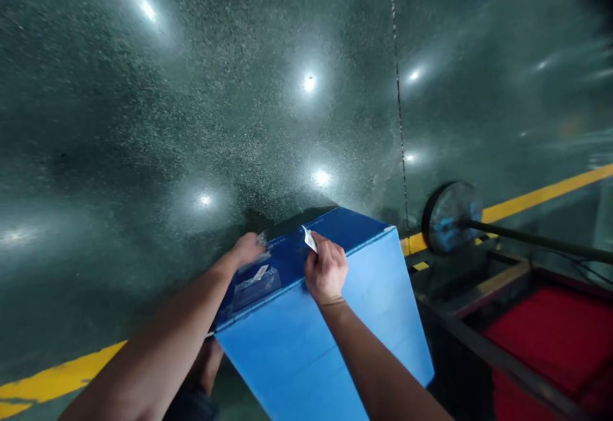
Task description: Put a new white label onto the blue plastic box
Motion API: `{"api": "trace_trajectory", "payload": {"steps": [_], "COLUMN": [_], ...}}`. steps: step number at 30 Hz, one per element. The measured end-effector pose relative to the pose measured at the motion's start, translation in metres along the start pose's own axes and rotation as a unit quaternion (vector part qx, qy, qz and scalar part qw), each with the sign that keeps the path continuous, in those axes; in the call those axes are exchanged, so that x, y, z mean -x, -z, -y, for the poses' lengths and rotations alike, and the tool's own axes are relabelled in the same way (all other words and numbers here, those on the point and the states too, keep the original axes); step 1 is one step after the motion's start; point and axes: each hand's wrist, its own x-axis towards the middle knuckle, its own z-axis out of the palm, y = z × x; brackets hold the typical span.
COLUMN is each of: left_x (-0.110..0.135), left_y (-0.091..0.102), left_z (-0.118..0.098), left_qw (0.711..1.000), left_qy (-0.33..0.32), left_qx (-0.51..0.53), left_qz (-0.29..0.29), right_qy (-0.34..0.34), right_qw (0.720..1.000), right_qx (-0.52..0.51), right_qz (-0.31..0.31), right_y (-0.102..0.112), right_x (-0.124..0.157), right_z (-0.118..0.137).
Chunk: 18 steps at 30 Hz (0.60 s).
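Our right hand point(326, 269) pinches a white paper strip point(309, 239) at the far edge of a blue corrugated carton point(306, 344), which sits on the green floor point(143, 153) in front of us. Our left hand point(246, 250) pinches a small scrap of clear film point(262, 239) at the same edge, near a clear plastic pouch point(256, 287) on the carton's darker top. A red-panelled cart point(546, 344) stands to the right.

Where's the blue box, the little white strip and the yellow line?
Blue box point(306, 351): head view, on its pale blue side.
White strip point(310, 239): head view, on its middle.
Yellow floor line point(541, 199): head view, on the stretch at right.
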Motion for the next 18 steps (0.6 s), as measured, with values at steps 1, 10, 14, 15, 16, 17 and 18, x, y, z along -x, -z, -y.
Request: {"api": "trace_trajectory", "payload": {"steps": [1, 10, 14, 15, 16, 17, 18], "left_x": [0.003, 0.029, 0.025, 0.022, 0.019, 0.015, 0.012], "left_y": [0.001, 0.009, 0.005, 0.001, -0.003, -0.007, -0.011], "left_z": [0.000, 0.015, 0.013, 0.013, 0.012, 0.012, 0.011], "left_qw": [1.000, 0.995, 0.990, 0.991, 0.992, 0.993, 0.994], "left_qy": [-0.002, -0.065, -0.090, -0.085, -0.076, -0.065, -0.052], "left_qx": [0.002, 0.068, 0.104, 0.103, 0.102, 0.101, 0.100], "left_qz": [-0.019, -0.024, 0.006, 0.011, 0.009, 0.002, -0.007], "right_qy": [0.001, -0.003, -0.002, -0.002, -0.002, -0.003, -0.003], "right_qw": [1.000, 1.000, 1.000, 1.000, 1.000, 1.000, 1.000], "right_qx": [0.001, 0.007, 0.010, 0.011, 0.012, 0.013, 0.014], "right_qz": [0.001, 0.008, 0.010, 0.009, 0.008, 0.006, 0.005], "right_y": [0.000, 0.001, 0.001, 0.001, 0.000, 0.000, 0.000], "right_x": [0.000, 0.000, 0.001, 0.001, 0.001, 0.001, 0.001], "right_z": [0.000, 0.003, 0.003, 0.002, 0.002, 0.002, 0.002]}}
